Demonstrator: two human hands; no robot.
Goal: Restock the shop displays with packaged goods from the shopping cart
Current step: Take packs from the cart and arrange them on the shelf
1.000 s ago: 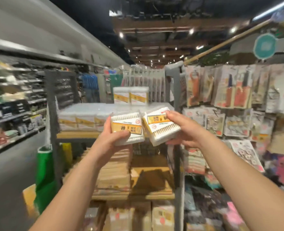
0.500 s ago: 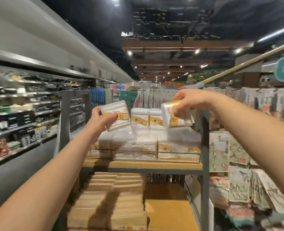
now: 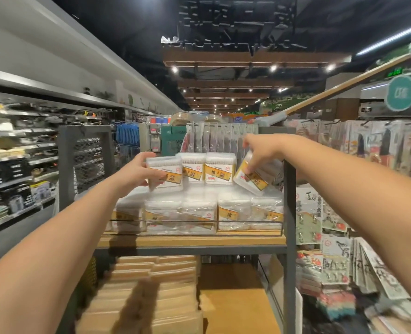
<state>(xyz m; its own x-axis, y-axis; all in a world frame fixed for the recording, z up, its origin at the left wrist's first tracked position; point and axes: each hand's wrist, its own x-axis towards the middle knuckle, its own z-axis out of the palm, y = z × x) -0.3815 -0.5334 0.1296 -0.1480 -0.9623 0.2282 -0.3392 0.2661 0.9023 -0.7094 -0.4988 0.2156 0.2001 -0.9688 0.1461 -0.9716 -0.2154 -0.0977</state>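
Swab boxes, two in hand, both at the top row of the shelf (image 3: 190,241). Left hand (image 3: 137,173) grips one box (image 3: 165,174) by its left side, fingers curled round the edge, box upright and just beside the two standing boxes (image 3: 208,169) already placed. Right hand (image 3: 259,153) pinches a second box (image 3: 251,175) from above, tilted with its top leaning right, at the right end of that row and near the grey post (image 3: 289,213). Lower tier: wrapped multipacks (image 3: 233,213) behind a thin wire rail (image 3: 199,221), serving as the base on which the upper row stands. Risks: the tilted box could topple or slide off to the right if let go before it is squared up, since the wrapped packs under it look soft and uneven; the left box, pushed in hard, could knock its neighbours over toward the far side. Hanging packets (image 3: 219,138) behind the row could snag a box set too far back. Not determinable: whether either held box touches the packs below, as motion blur smears both hands; label print, probably cotton swabs, only partly legible. Cart not in view. Lower shelf holds tan stacks (image 3: 151,285), blurred; right-hand peg display (image 3: 344,261) cut off at the frame edge.
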